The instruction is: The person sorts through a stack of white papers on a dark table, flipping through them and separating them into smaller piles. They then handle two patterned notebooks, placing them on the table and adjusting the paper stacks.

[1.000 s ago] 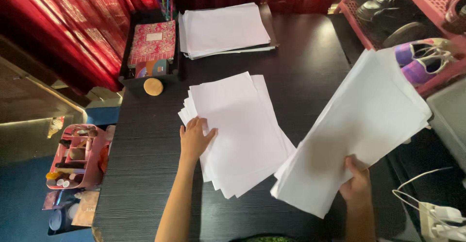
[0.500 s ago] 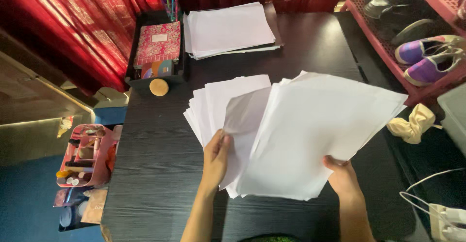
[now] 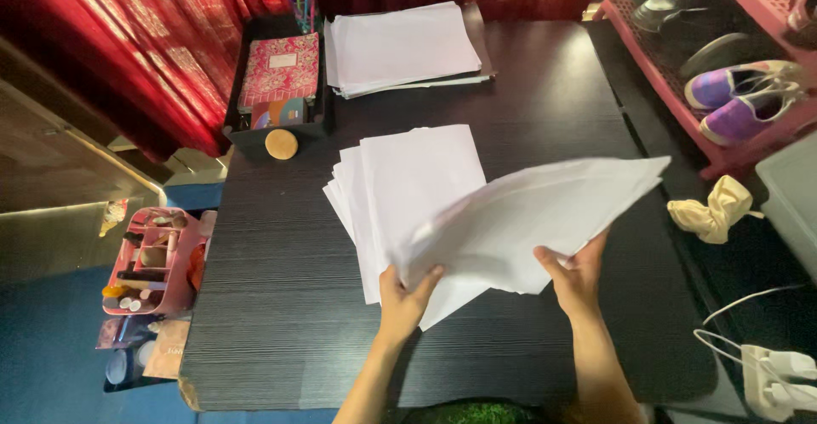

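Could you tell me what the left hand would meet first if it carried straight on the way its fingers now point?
Probably the fanned white paper sheets lying on the dark table: the left hand points up across them, though depth is unclear.

Three lots of white paper: one neat stack point(image 3: 404, 45) at top centre, one fanned pile point(image 3: 400, 194) mid-table, one held sheaf point(image 3: 532, 216) over it. Two hands, left point(image 3: 407, 292) and right point(image 3: 574, 275). One patterned pink notebook point(image 3: 279, 70) at upper left, one round cork disc point(image 3: 281, 144) below it. Two purple shoes point(image 3: 739, 101) at right, one pink organiser point(image 3: 153, 262) at left, one cream cloth point(image 3: 715, 210).
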